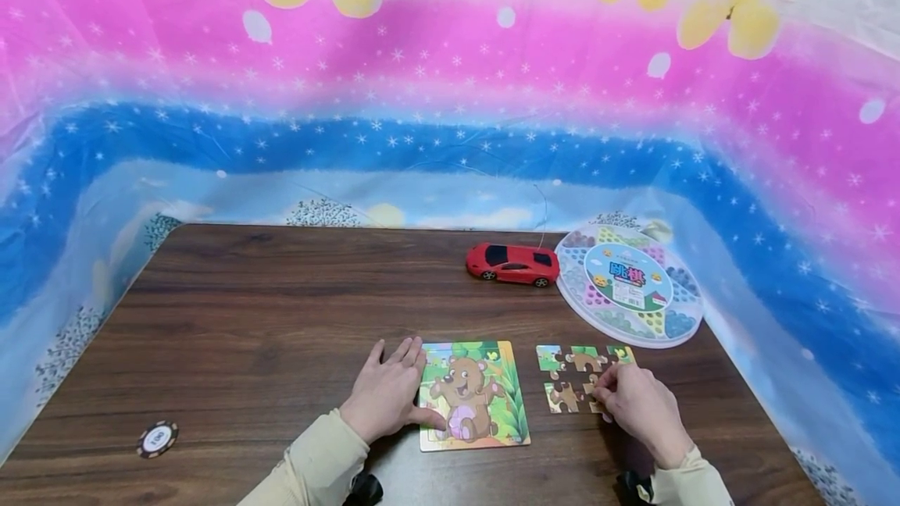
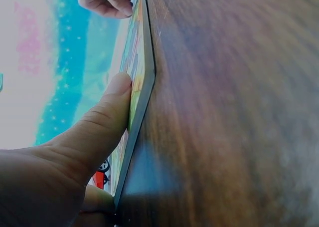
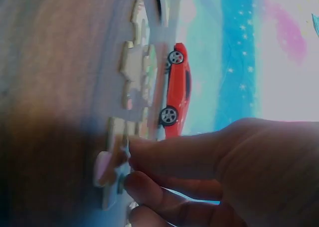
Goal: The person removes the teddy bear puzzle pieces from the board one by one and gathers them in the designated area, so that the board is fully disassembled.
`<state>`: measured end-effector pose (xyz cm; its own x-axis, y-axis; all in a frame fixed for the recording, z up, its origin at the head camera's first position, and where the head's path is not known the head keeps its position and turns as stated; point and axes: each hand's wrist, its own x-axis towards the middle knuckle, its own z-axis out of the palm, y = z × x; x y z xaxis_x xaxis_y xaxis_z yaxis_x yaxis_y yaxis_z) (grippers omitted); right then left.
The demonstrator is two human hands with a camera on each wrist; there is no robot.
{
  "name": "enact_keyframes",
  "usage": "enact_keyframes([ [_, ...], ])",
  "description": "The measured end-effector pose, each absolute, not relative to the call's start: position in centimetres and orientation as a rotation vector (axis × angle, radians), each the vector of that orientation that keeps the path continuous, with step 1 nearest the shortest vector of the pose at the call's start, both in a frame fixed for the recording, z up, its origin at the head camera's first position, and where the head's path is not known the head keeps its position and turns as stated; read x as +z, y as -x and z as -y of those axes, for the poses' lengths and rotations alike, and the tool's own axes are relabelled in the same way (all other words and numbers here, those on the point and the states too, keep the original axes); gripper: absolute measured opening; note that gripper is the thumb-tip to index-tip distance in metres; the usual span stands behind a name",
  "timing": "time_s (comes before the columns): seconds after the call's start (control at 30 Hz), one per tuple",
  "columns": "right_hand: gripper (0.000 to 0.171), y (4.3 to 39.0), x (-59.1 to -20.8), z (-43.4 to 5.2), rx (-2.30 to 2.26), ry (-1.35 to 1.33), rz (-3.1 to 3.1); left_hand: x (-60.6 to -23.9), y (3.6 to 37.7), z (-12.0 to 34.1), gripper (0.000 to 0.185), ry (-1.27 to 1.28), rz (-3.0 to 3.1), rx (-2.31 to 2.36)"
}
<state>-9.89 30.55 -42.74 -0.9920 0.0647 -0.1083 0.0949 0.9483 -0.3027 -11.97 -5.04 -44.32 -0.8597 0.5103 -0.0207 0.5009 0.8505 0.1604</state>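
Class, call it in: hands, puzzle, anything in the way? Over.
Left hand against bear puzzle, thumb on top. Right hand pinching at loose pieces. Red car farther back, not in the way.

Reads as a children's play corner rigged around a table; home, studio or lab, can't tell. Printed cloth (image 1: 394,135) walls off the back and both sides: pink, blue and pale bands, white snowflakes, yellow cartoon feet up top. Nursery-type print, and it hides the room behind. Work surface is a dark wood-grain tabletop (image 1: 295,303), glossy at the near edge. Contents fit play: bear puzzle (image 1: 467,397), loose puzzle pieces (image 1: 561,398), red toy car (image 1: 516,265), round board-game set (image 1: 628,278) with Chinese lettering, casino-style chip (image 1: 158,439) at left.
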Motion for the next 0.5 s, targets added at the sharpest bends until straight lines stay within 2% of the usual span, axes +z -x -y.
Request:
enact_keyframes([
  [0.3, 0.015, 10.6, -41.9, -28.6, -0.674, -0.121, -2.956, -44.1, 11.9, 5.0, 0.11, -0.808, -2.968, 0.231],
  [0.5, 0.014, 11.3, -42.0, -26.7, -0.662, 0.043, -3.058, -44.1, 11.8, 5.0, 0.109, -0.808, -2.964, 0.225],
])
